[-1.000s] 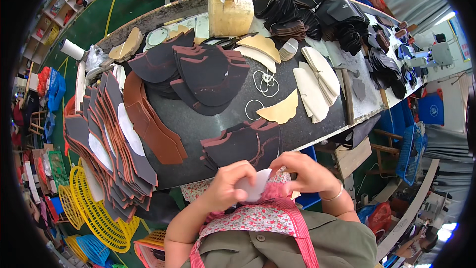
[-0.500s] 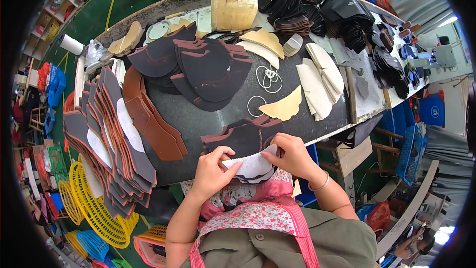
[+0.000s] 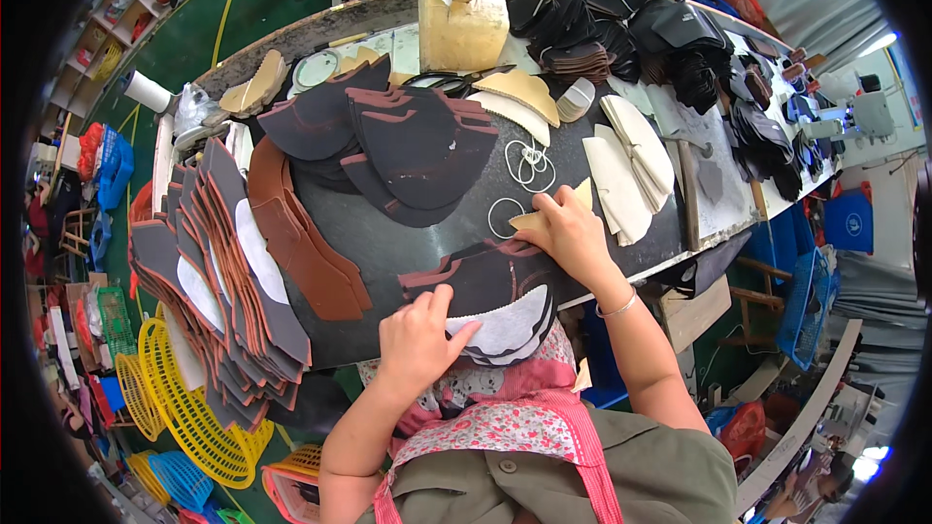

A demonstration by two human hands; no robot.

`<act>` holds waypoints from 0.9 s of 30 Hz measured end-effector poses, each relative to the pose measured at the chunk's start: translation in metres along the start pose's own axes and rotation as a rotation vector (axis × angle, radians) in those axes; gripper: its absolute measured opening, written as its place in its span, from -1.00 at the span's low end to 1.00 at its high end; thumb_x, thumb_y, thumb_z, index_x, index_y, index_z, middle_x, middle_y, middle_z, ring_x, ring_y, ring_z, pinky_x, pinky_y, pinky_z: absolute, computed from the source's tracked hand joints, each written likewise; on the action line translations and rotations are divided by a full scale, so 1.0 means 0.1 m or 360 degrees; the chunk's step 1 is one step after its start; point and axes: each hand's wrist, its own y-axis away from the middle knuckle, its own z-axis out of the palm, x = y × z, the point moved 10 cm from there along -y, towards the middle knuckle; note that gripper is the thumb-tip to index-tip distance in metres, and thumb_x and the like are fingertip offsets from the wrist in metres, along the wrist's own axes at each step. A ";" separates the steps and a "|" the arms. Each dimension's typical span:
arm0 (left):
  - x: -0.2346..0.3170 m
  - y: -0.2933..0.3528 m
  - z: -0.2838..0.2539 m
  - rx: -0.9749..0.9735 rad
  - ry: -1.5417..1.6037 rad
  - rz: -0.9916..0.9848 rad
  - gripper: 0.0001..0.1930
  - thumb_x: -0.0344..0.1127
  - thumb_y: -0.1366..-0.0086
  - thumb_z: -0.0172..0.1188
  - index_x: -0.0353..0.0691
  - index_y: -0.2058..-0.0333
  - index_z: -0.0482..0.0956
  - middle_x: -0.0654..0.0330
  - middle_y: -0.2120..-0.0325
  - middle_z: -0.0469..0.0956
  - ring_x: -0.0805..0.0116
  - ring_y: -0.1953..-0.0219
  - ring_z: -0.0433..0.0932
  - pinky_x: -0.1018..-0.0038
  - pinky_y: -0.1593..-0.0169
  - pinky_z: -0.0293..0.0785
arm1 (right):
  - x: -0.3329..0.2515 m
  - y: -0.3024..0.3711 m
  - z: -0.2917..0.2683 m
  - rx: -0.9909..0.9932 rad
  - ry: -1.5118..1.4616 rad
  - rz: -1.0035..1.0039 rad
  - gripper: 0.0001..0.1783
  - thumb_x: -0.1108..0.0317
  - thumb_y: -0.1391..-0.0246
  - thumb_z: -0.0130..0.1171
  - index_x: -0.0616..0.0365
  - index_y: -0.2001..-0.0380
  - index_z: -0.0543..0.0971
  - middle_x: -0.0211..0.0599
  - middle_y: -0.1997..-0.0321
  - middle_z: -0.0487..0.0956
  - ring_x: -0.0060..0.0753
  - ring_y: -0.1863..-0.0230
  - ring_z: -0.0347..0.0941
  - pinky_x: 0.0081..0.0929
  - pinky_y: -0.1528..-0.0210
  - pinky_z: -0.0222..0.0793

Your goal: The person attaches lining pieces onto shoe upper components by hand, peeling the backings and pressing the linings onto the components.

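Dark shoe-upper pieces (image 3: 485, 272) with reddish-brown edges lie stacked at the table's near edge. A white curved lining piece (image 3: 505, 320) with a finely toothed upper edge lies over their near end. My left hand (image 3: 416, 342) is closed at the left end of the lining, thumb on its white face; its other fingers are curled over the dark pieces. Just beyond the stack, my right hand (image 3: 575, 241) has its fingers bent down onto a cream curved piece (image 3: 583, 193), gripping its left part. The hand covers the middle of that piece.
White cord loops (image 3: 529, 165) and off-white panels (image 3: 629, 180) lie beyond my right hand. Brown curved pieces (image 3: 306, 247) and a tall stack of dark pieces (image 3: 209, 281) are at left. More dark pieces (image 3: 417, 150) pile farther back, before a yellowed block (image 3: 461, 29).
My right hand has let go of the white lining's right end and moved away to the cream piece. The lining now lies flatter over the dark stack. My left hand stays at its left end.
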 end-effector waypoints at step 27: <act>0.60 0.13 -0.07 0.0227 0.0267 0.0666 -0.67 -0.28 0.07 0.28 -0.29 0.30 0.51 0.11 0.38 0.46 0.17 0.28 0.50 0.34 0.27 0.46 | -0.35 0.44 -0.48 0.0049 -0.2114 0.0345 -0.88 0.62 -0.19 -0.16 0.44 0.21 0.32 -0.03 0.20 0.52 -0.29 0.13 0.54 -0.39 0.10 0.54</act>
